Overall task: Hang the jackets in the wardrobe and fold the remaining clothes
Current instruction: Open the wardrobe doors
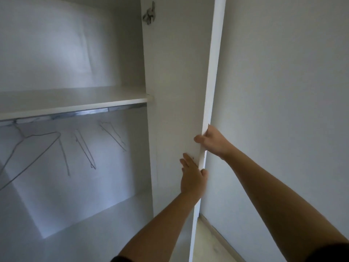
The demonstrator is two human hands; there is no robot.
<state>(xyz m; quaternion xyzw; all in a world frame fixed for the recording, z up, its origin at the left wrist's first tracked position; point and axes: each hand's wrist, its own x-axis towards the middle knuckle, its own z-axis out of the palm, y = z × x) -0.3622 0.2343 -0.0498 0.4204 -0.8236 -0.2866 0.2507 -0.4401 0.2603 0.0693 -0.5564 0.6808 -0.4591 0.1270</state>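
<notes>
While right grip (212,141) and left grip (192,179) clasp the wardrobe door (177,82) edge, wire hangers (85,149) inside

We face the open wardrobe (79,186), which fills our left. Inside it a shelf (75,100) spans the width, and a rail (85,112) runs just under the shelf's front edge. Several hangers (84,148) hang from the rail, spread along the compartment below. The door (175,82) stands open to the right of the compartment, edge toward us, with a hinge (149,15) high on its inner face. Right of the door is the wall (283,91), with the floor (204,242) between them below. Our right hand (213,141) grips the door's edge just above our left hand (191,178), which holds it from the inner side.
</notes>
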